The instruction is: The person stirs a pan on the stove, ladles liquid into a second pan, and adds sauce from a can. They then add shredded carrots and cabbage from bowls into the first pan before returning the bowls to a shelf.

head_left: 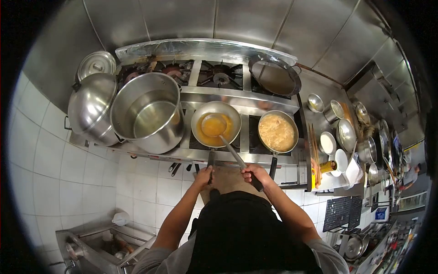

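My left hand [204,177] is closed round the dark handle of a light metal frying pan [231,112] on a front burner. Orange-yellow liquid [199,129], perhaps beaten egg, covers part of its base. A long-handled ladle [234,153] dips into that pan, its bowl resting in the liquid. Gripping the ladle's dark handle end is my right hand [256,175], fingers wrapped round. On the burner to the right stands a second frying pan [297,139] filled with pale yellow, lumpy food. Its black handle points toward me, just beside my right hand.
Left of the pans stands a tall stockpot [169,134], beside a domed lidded pot [93,107]. A wide dark pan [294,86] sits on the back right burner. Bowls [327,142], chopsticks and a yellow-capped bottle [327,166] crowd the right counter. Far right, another person [410,176] is visible.
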Available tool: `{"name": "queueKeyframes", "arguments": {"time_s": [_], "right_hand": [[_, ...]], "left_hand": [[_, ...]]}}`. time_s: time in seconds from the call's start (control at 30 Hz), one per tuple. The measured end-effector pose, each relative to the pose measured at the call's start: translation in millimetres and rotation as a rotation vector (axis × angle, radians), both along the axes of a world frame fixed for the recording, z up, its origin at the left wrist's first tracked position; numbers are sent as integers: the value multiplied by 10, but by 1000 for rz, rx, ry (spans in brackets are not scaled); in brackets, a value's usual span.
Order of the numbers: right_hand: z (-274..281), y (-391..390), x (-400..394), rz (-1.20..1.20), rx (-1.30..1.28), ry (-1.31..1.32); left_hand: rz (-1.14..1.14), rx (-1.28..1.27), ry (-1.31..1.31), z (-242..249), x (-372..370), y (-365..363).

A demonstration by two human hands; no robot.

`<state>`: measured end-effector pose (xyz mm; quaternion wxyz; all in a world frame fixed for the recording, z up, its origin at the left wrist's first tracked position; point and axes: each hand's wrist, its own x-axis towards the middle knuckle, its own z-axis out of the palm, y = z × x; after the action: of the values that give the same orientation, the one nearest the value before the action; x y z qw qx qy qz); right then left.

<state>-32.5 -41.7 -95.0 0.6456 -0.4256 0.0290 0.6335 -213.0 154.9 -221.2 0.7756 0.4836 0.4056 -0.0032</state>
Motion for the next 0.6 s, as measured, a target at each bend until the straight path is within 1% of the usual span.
{"name": "queueKeyframes", "arguments": {"time_s": [0.07,0.13,0.17,0.23,0.27,0.33,0.4,0.5,0.53,0.6], "right_hand": [[91,11,17,16,-6,-43],[209,6,33,60,-90,-258],[273,0,40,60,-89,-255],[408,-5,60,127,-138,-476],[445,-9,73,127,-138,-474],[488,-23,112,149,-204,-642],[468,-43,180,141,-186,-671],[541,-62,231,179,-156,-832],[577,-72,221,179,-157,-831],[645,-90,194,141,-276,-967]], "left_hand": [[13,30,16,141,-68,55],[-28,-18,61,257,-122,103],[-28,-17,64,270,-131,104],[43,-61,31,251,-141,102],[43,-61,34,241,-151,96],[70,-85,63,251,-169,76],[49,-114,28,240,-222,92],[35,-144,-14,182,-270,89],[43,-145,-21,171,-278,85],[55,-137,-18,164,-292,69]]}}
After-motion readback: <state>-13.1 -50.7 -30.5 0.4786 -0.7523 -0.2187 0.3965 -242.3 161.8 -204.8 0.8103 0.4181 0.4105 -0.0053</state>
